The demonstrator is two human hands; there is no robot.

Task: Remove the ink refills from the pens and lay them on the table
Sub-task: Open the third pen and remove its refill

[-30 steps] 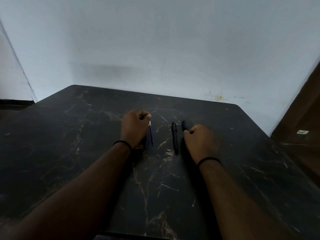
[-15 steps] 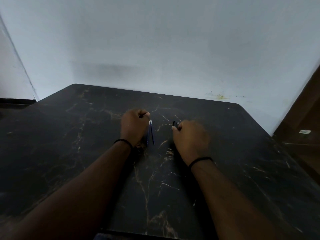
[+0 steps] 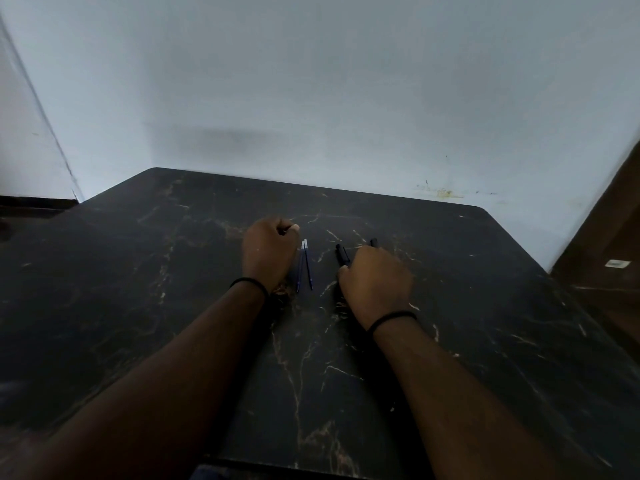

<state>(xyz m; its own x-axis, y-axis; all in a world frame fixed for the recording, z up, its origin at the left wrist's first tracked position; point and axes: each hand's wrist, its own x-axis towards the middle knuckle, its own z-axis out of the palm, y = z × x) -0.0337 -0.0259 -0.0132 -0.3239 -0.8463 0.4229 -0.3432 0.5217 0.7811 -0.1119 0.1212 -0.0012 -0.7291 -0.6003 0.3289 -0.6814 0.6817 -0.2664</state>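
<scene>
Two thin blue ink refills (image 3: 305,265) lie side by side on the dark marble table (image 3: 346,375), just right of my left hand (image 3: 268,252), which is curled into a fist with its knuckles on the table. Whether anything sits inside that fist is hidden. Two black pens lie a little to the right. The left black pen (image 3: 343,255) shows beside my right hand's fingertips. The far end of the right black pen (image 3: 373,242) sticks out past my right hand (image 3: 375,284), whose fingers curl over it. The near ends of both pens are hidden under that hand.
A pale wall (image 3: 311,98) rises directly behind the table's far edge. A brown wooden surface (image 3: 609,244) stands at the right, beyond the table's corner. Dark floor shows at the far left.
My right hand went left over the left black pen, then came back right, so both pens' far ends show again. My left hand and the refills stayed in place.
</scene>
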